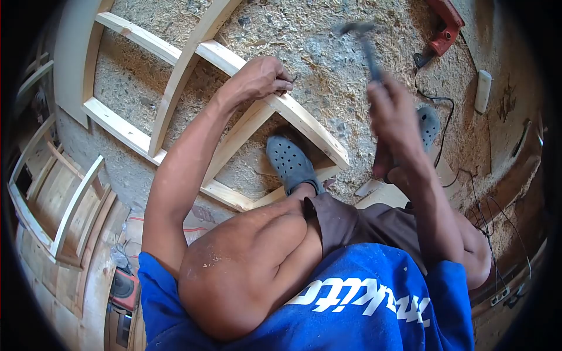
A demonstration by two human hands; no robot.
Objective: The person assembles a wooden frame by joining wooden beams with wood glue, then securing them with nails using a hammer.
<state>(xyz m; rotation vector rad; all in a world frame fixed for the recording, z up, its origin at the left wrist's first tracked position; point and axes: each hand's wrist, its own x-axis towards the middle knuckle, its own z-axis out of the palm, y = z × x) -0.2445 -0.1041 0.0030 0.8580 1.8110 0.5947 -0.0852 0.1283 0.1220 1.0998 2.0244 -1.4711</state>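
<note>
My right hand [393, 114] is wrapped round the handle of a hammer [370, 55], raised to the right of the wooden frame [307, 126]. Motion blurs the hammer a little. My left hand [263, 79] rests over the frame's top rail, near the joint with a crosspiece. Its fingers are pinched together on a small dark nail [294, 78], of which only a bit shows at the fingertips. The frame is of pale timber, with curved and straight pieces, and lies on the floor.
Wood shavings cover the floor [328, 64]. A red power tool [448, 32] lies at the top right, with a black cable [452, 111] and a white power strip [483, 92] nearby. My shoe [290, 161] stands inside the frame. More curved wooden pieces [79, 205] are at left.
</note>
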